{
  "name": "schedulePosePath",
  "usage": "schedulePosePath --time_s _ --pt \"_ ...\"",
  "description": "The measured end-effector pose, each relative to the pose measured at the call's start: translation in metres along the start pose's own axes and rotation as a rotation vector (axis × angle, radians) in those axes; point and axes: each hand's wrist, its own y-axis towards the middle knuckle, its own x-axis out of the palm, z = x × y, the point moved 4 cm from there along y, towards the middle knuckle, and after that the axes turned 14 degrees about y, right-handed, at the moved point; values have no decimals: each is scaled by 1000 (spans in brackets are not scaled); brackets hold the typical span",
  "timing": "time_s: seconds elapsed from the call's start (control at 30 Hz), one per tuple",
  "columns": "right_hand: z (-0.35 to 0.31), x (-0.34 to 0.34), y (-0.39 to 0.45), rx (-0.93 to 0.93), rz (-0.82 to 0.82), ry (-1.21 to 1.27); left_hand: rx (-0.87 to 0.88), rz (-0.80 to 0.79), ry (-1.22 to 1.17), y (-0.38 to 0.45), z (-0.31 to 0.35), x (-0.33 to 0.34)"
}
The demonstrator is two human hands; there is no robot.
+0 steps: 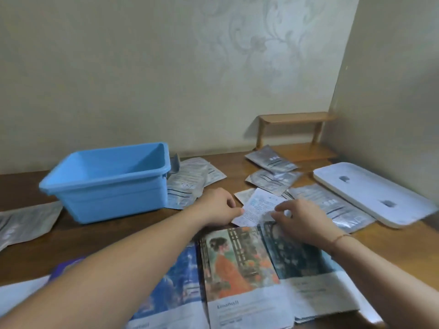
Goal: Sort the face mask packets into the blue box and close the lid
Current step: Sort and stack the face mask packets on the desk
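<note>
blue plastic, the box (pixel 107 184) sits just beyond the left hand (pixel 217 206) and looks bare inside (nothing sorted yet, i judge). both hands meet on a white packet (pixel 257 206): left fingers curled pinching its near edge, right hand (pixel 304 220) gripping its other side. silver packets (pixel 273 160) lie scattered past the hands, picture packets (pixel 237 260) under the wrists. the white lid (pixel 370 193) rests off to the right, still to go on.

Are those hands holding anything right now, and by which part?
Both hands are on a white printed packet: the left hand pinches its left edge, the right hand grips its lower right edge.
</note>
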Motion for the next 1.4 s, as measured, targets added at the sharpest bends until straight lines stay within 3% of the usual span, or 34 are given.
schedulePosePath --time_s 0.23,0.47,0.63,0.73,0.8,0.87,0.97,1.03,1.1,1.17,1.23,1.3,1.4 --pt "9 2 -7 -49 -65 -27 -335 -34 -263 36 14 26" --pt "8 3 -3 -53 -69 149 -449 -22 -429 49 -9 12" --pt "-4 7 1 -122 -4 279 -535 69 -778 39 -32 -10" --pt "-14 10 11 -19 23 752 -401 355 -680 22 -17 -26" --pt "-21 15 18 139 -123 1250 -209 511 -445 1 5 -32" --pt "-29 18 22 258 -283 1578 -1 552 -168 -19 30 -25" --pt "-28 25 27 388 -293 1727 204 402 121 -33 55 5" --pt "-21 29 29 423 -184 1661 294 303 66 -38 55 18" --pt "-11 25 31 397 -66 1605 241 344 -151 -36 39 13" --pt "-9 15 30 324 -56 1635 15 355 -392 -31 11 4" --pt "-18 9 22 262 -187 1699 -138 146 -802 -25 -10 3" --pt "-29 9 16 199 -316 1694 -148 -96 -1150 -29 -21 2" --pt "-42 15 15 143 -347 1579 -129 -221 -1243 -52 -40 -7"
